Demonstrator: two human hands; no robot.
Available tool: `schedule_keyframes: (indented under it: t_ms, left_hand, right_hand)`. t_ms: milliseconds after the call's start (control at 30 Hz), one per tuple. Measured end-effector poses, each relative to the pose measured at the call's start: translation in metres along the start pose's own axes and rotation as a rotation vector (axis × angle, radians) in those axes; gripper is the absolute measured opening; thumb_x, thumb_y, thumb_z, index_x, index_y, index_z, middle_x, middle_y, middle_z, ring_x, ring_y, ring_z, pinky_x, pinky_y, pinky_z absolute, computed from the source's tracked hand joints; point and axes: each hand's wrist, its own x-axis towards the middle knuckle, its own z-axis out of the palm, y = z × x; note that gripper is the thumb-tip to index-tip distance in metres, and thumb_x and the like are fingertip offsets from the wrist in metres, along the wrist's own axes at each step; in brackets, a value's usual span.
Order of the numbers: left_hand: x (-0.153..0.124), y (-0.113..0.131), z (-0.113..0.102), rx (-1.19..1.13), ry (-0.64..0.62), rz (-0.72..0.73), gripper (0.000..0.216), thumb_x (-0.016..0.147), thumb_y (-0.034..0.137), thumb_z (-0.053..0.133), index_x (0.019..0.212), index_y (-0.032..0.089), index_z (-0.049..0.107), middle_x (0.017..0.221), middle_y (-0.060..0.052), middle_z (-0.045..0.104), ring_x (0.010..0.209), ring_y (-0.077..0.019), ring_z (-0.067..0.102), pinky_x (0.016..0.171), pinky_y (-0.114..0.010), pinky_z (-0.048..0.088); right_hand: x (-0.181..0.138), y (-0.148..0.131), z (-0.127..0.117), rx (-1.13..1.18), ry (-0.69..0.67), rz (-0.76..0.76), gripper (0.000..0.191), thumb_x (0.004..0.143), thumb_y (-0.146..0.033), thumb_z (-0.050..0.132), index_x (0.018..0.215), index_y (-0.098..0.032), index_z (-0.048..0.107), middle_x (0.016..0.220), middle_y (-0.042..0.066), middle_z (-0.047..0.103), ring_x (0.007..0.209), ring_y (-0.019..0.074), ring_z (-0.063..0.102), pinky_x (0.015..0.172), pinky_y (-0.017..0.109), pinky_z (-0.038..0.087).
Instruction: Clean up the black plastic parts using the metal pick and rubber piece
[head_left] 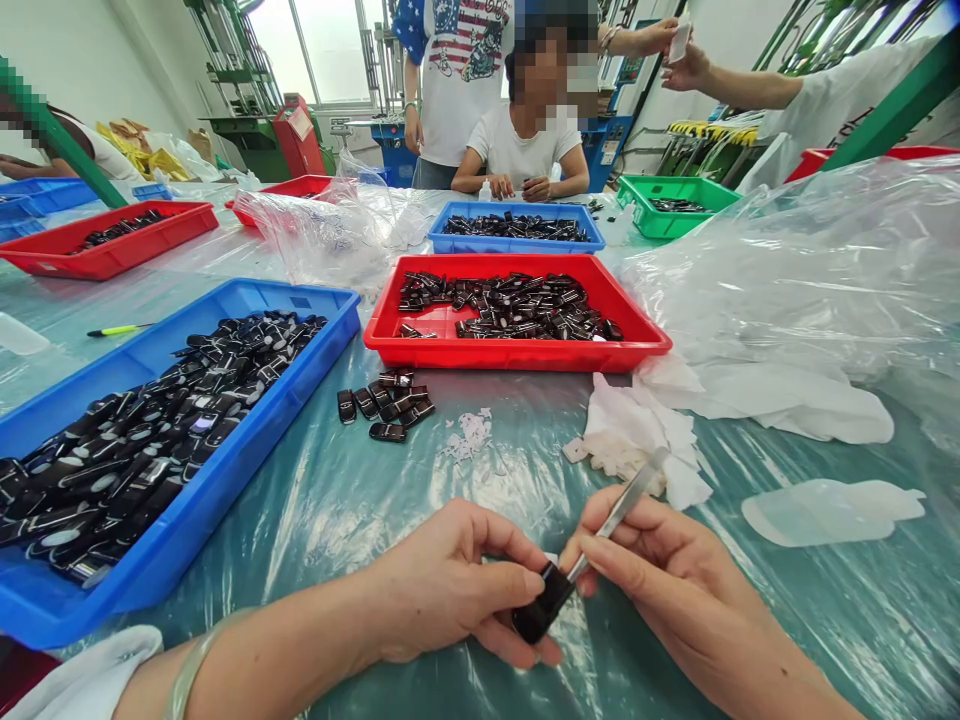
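My left hand (476, 580) pinches a small glossy black plastic piece (536, 615) between thumb and fingers, low over the table. My right hand (667, 565) grips slim metal tweezers (628, 500), their lower tip at the upper edge of the black piece; whether the tip grasps anything is too small to tell. Beyond my left hand lie several similar black pieces (388, 405) in a loose group, beside a heap of white scraps (471, 434). A crumpled white cloth (637, 430) rests past my right hand.
A blue tray (296, 440) of black pieces stands at left, a red tray (517, 354) ahead. A clear squeeze bottle (825, 512) lies at right, near bunched plastic film (810, 280). Farther back are a green tray (675, 225) and a seated person (525, 150).
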Motion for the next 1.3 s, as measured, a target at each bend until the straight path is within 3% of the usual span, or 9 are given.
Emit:
schedule_keyframes:
  t_ms: [1067,1300]
  left_hand:
    - [0.0002,-0.0010,-0.0013,0.007,-0.020,-0.010,0.022,0.066,0.027,0.064,0.080,0.010,0.063,0.065,-0.003,0.061,0.064,-0.0140,0.066,0.055,-0.019,0.049]
    - [-0.0007,-0.0016,-0.0012,0.004,-0.046,-0.001,0.027,0.067,0.032,0.067,0.082,0.010,0.062,0.065,-0.003,0.061,0.066,-0.0146,0.066,0.058,-0.020,0.050]
  right_hand:
    - [-0.0015,-0.0024,0.0013,-0.039,-0.011,0.000,0.019,0.077,-0.035,0.064,0.079,-0.019,0.056,0.064,-0.001,0.064,0.059,0.0104,0.057,0.059,0.022,0.044]
    - [-0.0023,-0.0046,-0.0033,-0.076,0.079,-0.025,0.021,0.075,-0.037,0.066,0.082,-0.019,0.057,0.067,0.001,0.066,0.061,0.0127,0.060,0.062,0.026,0.046]
